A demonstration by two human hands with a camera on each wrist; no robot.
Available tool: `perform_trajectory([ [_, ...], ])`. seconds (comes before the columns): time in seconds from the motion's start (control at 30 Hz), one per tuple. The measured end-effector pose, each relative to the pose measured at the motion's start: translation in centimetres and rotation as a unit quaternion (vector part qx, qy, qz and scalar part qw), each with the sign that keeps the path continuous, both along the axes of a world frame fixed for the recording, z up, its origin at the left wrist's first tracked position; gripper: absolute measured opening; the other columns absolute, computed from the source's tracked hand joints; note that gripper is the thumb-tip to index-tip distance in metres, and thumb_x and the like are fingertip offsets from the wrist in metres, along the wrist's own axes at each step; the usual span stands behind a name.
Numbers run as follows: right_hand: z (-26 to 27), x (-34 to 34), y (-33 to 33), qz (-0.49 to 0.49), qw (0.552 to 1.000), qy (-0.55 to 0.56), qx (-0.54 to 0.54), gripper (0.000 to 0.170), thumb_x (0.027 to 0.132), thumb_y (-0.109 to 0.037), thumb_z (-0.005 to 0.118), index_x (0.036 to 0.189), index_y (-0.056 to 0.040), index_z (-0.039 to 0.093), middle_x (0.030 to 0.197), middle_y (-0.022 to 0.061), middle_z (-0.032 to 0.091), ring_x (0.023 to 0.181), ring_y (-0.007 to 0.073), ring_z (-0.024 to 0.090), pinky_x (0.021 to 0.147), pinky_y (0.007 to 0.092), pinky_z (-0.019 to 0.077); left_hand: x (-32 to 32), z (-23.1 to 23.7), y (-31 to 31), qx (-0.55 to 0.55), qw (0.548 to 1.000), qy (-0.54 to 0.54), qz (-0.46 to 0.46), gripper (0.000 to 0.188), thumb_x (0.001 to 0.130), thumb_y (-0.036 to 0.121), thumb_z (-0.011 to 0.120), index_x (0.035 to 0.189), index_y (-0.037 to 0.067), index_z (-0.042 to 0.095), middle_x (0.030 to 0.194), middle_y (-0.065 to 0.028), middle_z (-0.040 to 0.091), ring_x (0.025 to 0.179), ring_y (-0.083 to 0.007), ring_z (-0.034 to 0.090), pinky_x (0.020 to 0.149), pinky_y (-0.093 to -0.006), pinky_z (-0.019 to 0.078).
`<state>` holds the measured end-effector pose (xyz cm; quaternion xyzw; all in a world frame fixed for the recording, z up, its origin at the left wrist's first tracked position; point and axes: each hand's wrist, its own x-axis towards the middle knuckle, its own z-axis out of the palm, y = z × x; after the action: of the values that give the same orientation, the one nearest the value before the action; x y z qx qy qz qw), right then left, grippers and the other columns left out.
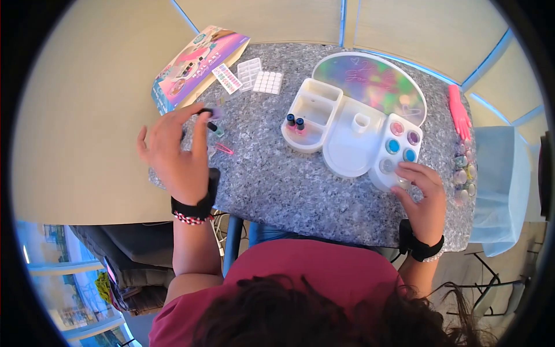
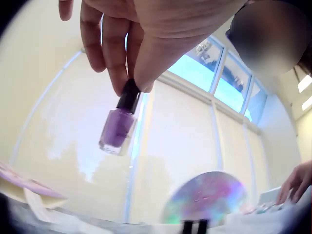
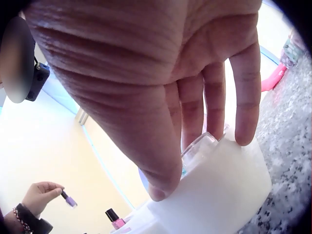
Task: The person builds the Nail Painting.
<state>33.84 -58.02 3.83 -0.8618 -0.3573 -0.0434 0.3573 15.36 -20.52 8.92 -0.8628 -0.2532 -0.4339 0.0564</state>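
My left hand [image 1: 176,147] pinches a purple nail polish bottle [image 2: 118,127] by its black cap [image 2: 129,97], with the bottle hanging tilted. Below that hand, a green polish bottle [image 1: 215,129] and a pink hair clip [image 1: 224,148] lie on the table. My right hand [image 1: 426,194] is at the near end of the white organizer's right-hand section [image 3: 214,190]. Its thumb and fingers are around a small clear pot [image 3: 201,147] seated there. Glitter pots in pink [image 1: 396,128], purple [image 1: 413,137] and blue [image 1: 393,146] fill the other holes.
Two dark-capped pink bottles [image 1: 296,128] stand in the organizer's left section [image 1: 306,144]. A colourful curved panel [image 1: 376,81] rises behind. At the back left are a nail art box [image 1: 199,66], sticker sheet [image 1: 226,78] and white trays [image 1: 267,82]. Pink gloves [image 1: 459,113] lie right, above several small jars [image 1: 461,176].
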Motion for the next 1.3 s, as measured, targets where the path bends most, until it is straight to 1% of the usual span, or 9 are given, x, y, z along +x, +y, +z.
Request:
perform_trajectory([
  [0.07,0.0,-0.1,0.0,0.002,1.000,-0.007,-0.006,0.042,0.075,-0.002,0.092,0.115,-0.0066,0.082,0.128,0.0073,0.080,0.121,0.0322,0.070,0.107,0.0432,0.0537,1.5,0.4,-2.3,-0.010,0.996,-0.038,-0.083,0.015,0.097,0.025,0.084,0.111,0.024,0.084,0.105,0.0045,0.081,0.107,-0.0178,0.072,0.122,-0.0523,0.0294],
  [0.13,-0.1,-0.1,0.0,-0.002,1.000,0.007,0.005,0.041,0.075,-0.002,0.092,0.115,-0.0068,0.082,0.128,0.0071,0.080,0.122,0.0323,0.070,0.108,0.0433,0.0536,3.1,0.3,-4.0,-0.068,0.973,0.016,-0.221,0.018,0.094,0.024,0.085,0.112,0.025,0.085,0.103,0.0057,0.081,0.109,-0.0166,0.072,0.121,-0.0525,0.0291],
  [0.33,-0.1,0.0,-0.1,0.006,1.000,-0.010,-0.001,0.040,0.076,-0.003,0.092,0.115,-0.0073,0.083,0.129,0.0069,0.080,0.121,0.0325,0.070,0.107,0.0436,0.0540,7.6,-3.4,-4.5,-0.060,0.945,0.105,-0.305,0.013,0.094,0.022,0.084,0.107,0.025,0.085,0.101,0.0086,0.080,0.114,-0.0155,0.070,0.122,-0.0573,0.0292],
  [0.67,0.3,0.3,0.0,0.016,1.000,-0.014,-0.014,0.041,0.075,-0.003,0.092,0.115,-0.0075,0.083,0.128,0.0069,0.080,0.121,0.0324,0.070,0.106,0.0435,0.0545,7.5,-4.8,-3.7,-0.022,0.949,0.124,-0.288,0.022,0.093,0.026,0.084,0.115,0.022,0.083,0.112,0.0050,0.081,0.121,-0.0214,0.070,0.122,-0.0588,0.0322],
  [0.8,0.6,0.4,0.0,0.010,1.000,0.005,-0.019,0.041,0.074,-0.003,0.093,0.114,-0.0078,0.083,0.127,0.0068,0.080,0.120,0.0323,0.070,0.106,0.0437,0.0546,4.6,-4.8,0.7,-0.078,0.990,0.079,-0.082,0.030,0.092,0.031,0.086,0.121,0.022,0.083,0.121,-0.0018,0.082,0.118,-0.0271,0.073,0.113,-0.0533,0.0431],
  [0.9,0.9,0.6,0.0,0.013,1.000,0.011,-0.024,0.041,0.074,-0.004,0.093,0.113,-0.0080,0.083,0.126,0.0066,0.080,0.120,0.0323,0.071,0.106,0.0438,0.0546,1.5,-5.7,4.0,-0.072,0.993,0.095,0.012,0.029,0.094,0.032,0.085,0.120,0.021,0.084,0.118,-0.0038,0.083,0.116,-0.0281,0.074,0.111,-0.0539,0.0430],
  [0.97,1.1,0.8,0.1,0.013,1.000,0.011,-0.026,0.041,0.074,-0.004,0.093,0.113,-0.0081,0.083,0.126,0.0064,0.080,0.119,0.0323,0.071,0.106,0.0438,0.0547,0.1,-6.5,5.3,-0.071,0.969,0.192,0.141,0.026,0.094,0.032,0.085,0.118,0.021,0.084,0.114,-0.0033,0.083,0.114,-0.0269,0.074,0.111,-0.0548,0.0423],
  [1.23,1.2,1.0,0.0,0.021,0.999,0.014,-0.026,0.040,0.073,-0.005,0.094,0.112,-0.0081,0.084,0.124,0.0062,0.080,0.118,0.0323,0.071,0.104,0.0439,0.0554,0.7,-4.3,2.7,-0.142,0.973,0.159,0.083,0.020,0.096,0.029,0.084,0.112,0.018,0.083,0.107,0.0007,0.083,0.109,-0.0221,0.075,0.116,-0.0510,0.0361],
  [1.3,1.2,0.9,0.0,0.020,0.999,0.010,-0.025,0.040,0.074,-0.006,0.094,0.112,-0.0083,0.084,0.124,0.0061,0.080,0.118,0.0326,0.071,0.104,0.0438,0.0555,1.6,-2.0,-0.2,-0.126,0.984,0.109,-0.062,0.018,0.094,0.024,0.085,0.111,0.018,0.082,0.107,0.0013,0.081,0.111,-0.0227,0.074,0.116,-0.0517,0.0358],
])
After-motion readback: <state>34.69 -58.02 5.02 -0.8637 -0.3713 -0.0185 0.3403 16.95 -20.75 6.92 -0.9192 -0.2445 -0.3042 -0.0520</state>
